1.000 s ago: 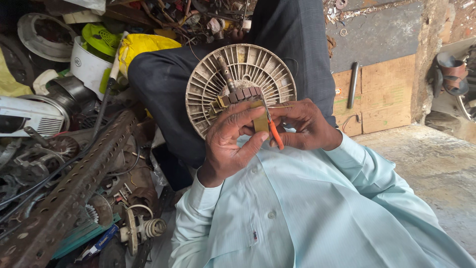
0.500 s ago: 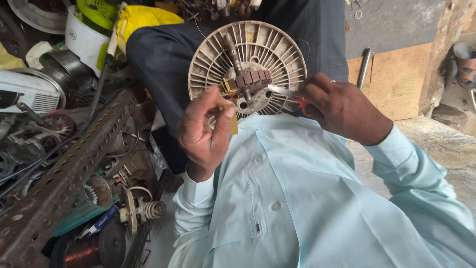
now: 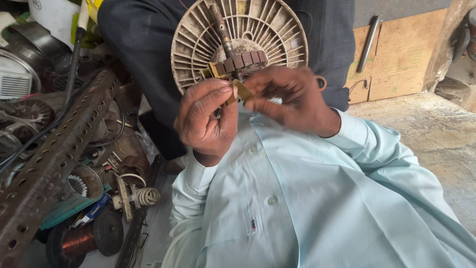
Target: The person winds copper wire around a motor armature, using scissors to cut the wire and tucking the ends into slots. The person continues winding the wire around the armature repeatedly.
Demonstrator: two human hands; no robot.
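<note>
- The small brass-coloured piece (image 3: pixel 241 91) is held between our two hands, just below the dark segmented hub (image 3: pixel 241 63) of the round ribbed disc (image 3: pixel 238 37), which rests against our dark trouser leg (image 3: pixel 144 54).
- The fingers (image 3: pixel 210 94) of our left hand (image 3: pixel 206 119) are narrow, with the thumb and forefinger pinched on the brass piece from the left side.
- The fingers (image 3: pixel 277 82) of our right hand (image 3: pixel 292 99) are curled close on the same piece from the right; we cannot tell whether they also hold a small tool, because they hide it.
- To do this step well, we judge that we should keep the disc steady on the leg, hold the brass piece near its end and move it slowly, without bending it against the hub.
- The metal shaft (image 3: pixel 221 27) stands out of the hub and points up and left, clear of our fingers.
- To the left lies a long perforated metal bar (image 3: pixel 54 159), with a copper wire spool (image 3: pixel 79 240) and a small white coil (image 3: pixel 146 196) near it.
- On the right we see the concrete floor (image 3: pixel 436 134) and a wooden board (image 3: pixel 396 54) with a metal rod (image 3: pixel 369 42) leaning on it.
</note>
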